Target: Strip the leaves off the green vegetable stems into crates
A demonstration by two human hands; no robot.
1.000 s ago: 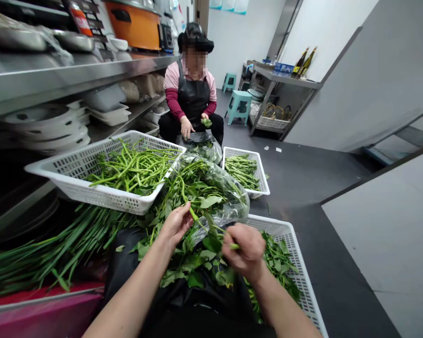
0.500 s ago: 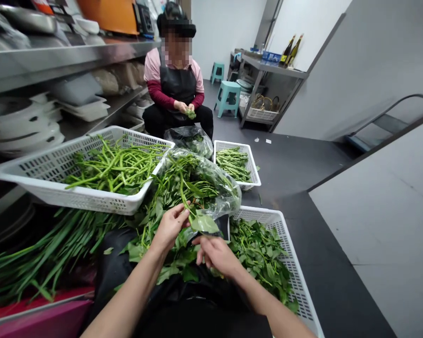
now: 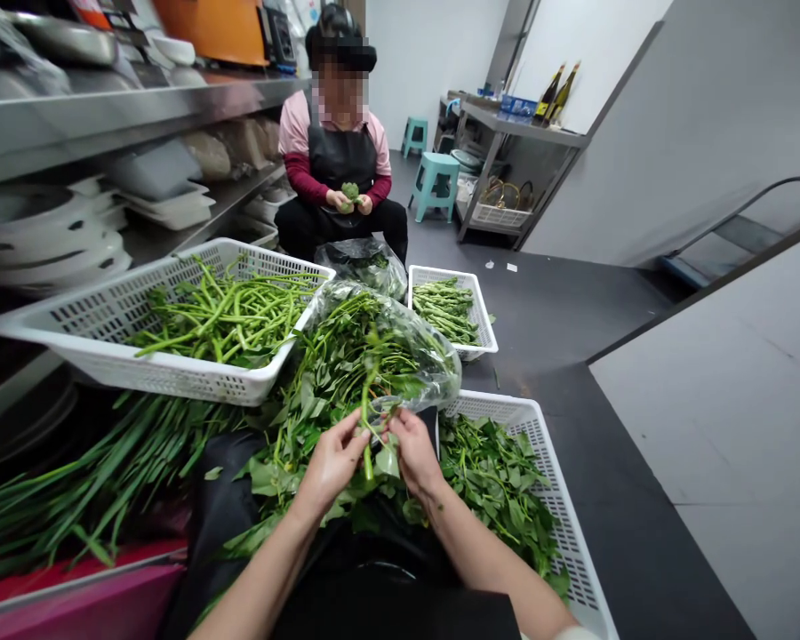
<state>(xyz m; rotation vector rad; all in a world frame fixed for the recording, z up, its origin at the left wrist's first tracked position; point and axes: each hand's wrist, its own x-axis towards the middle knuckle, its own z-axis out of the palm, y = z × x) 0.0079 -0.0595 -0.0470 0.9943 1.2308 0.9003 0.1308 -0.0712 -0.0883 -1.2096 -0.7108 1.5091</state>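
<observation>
My left hand (image 3: 333,462) pinches a thick green vegetable stem (image 3: 366,400) that stands nearly upright. Close beside it, my right hand (image 3: 413,452) has its fingertips closed on a leaf (image 3: 388,455) at the side of that stem. Behind my hands a clear plastic bag (image 3: 433,360) lies open, spilling a heap of leafy greens (image 3: 330,356) toward my lap. To the right, a white basket (image 3: 553,453) holds picked leaves. At the left, another white basket (image 3: 173,378) contains bare green stems (image 3: 233,311).
Across from me a person (image 3: 340,151) in a dark apron holds a small green bunch. A small basket (image 3: 484,311) of green stalks sits beyond the bag. Long green leaves (image 3: 107,471) lie at lower left, below a metal shelf (image 3: 140,111). Turquoise stools (image 3: 436,182) stand farther back.
My right hand has risen and closed on a leaf by the stem. The stem in my left hand is now more upright. Across from me, the person's green bunch has been raised slightly.
</observation>
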